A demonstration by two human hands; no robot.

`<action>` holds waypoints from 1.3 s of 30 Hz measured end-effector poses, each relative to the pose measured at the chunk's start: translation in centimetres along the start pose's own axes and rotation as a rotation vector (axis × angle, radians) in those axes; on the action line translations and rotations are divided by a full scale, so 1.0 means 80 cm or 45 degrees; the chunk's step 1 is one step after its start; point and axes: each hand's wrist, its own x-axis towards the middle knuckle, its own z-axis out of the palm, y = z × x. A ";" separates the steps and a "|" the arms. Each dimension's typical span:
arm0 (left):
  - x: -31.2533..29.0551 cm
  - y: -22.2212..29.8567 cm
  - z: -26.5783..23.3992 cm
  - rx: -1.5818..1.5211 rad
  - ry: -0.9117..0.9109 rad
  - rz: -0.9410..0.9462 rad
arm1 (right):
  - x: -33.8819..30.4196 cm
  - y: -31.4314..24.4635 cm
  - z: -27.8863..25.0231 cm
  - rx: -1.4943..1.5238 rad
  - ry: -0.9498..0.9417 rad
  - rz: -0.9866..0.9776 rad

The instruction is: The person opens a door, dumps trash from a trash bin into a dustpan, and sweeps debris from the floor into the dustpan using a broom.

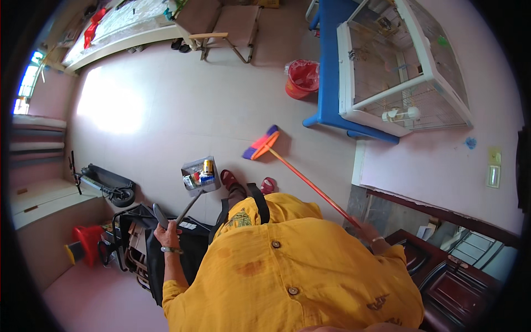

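Note:
My left hand (167,235) is closed round the handle of a grey long-handled dustpan (206,188), which rests near my feet. Inside the pan lie a small yellow can (207,166), a blue wrapper (206,180) and other small red and white bits of litter. A grey rounded piece sticks up beside the left hand; what it belongs to is unclear. On my other side, my right hand (366,229) grips the upper end of a broom (308,181) with an orange-red stick. Its purple and pink bristles touch the floor ahead, right of the pan.
Ahead stands a red lined bin (302,79) beside a blue table (330,72) bearing a white cage (406,83). A folding chair (235,27) is at the back. To the left are a scooter (108,182), a red stool-like object (88,243) and a black folded cart (149,249). Dark cabinets (453,282) flank my right.

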 end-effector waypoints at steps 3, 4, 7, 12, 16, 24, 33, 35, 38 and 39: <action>0.005 -0.003 0.008 -0.014 -0.041 0.038 | -0.058 0.021 0.006 0.034 0.140 -0.133; 0.005 0.001 0.011 -0.009 -0.047 0.049 | -0.064 0.025 0.014 0.034 0.062 -0.130; 0.005 0.023 0.031 -0.030 -0.067 0.014 | -0.035 0.026 0.054 0.161 0.031 -0.177; 0.013 0.022 0.050 -0.094 -0.161 0.114 | 0.010 -0.025 0.087 0.326 0.128 -0.234; 0.017 0.029 0.055 -0.057 -0.158 0.066 | -0.005 -0.057 0.079 0.400 0.228 -0.372; 0.037 0.047 0.049 -0.041 -0.200 0.038 | 0.053 -0.190 0.026 0.478 0.326 -0.539; 0.045 0.048 0.025 0.008 -0.183 -0.037 | 0.086 -0.354 -0.040 1.538 -0.385 -0.234; 0.045 0.046 0.023 -0.022 -0.175 -0.031 | 0.108 -0.378 -0.036 1.623 -0.678 -0.266; 0.046 0.048 0.018 -0.003 -0.144 -0.050 | 0.128 -0.403 -0.041 1.742 -0.617 -0.183; 0.046 0.051 0.018 0.047 -0.132 -0.074 | 0.136 -0.415 -0.048 1.742 -0.620 -0.180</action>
